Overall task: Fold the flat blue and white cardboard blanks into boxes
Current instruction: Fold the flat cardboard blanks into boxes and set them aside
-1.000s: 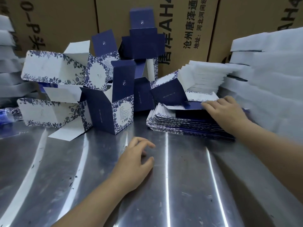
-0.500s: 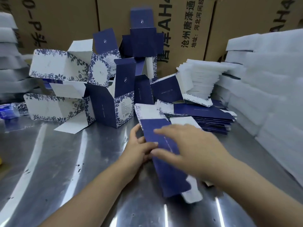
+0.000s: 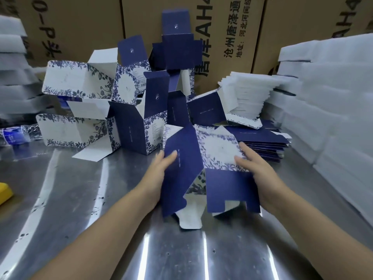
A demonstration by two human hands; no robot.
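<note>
Steel worktop [image 3: 80,199] below. Left hand [image 3: 159,168] curled around the navy edge of a half-opened blank [image 3: 181,178], right hand [image 3: 254,170] gripping its floral side, lower flaps touching the worktop. Behind left, folded boxes [image 3: 137,130], flaps open; behind right, stacked flat blanks [image 3: 260,144].

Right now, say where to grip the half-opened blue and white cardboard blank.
Grip the blue and white cardboard blank by its opposite side panels, left hand from left, right hand from right; its raised centre crease probably opens when squeezed inward.
</note>
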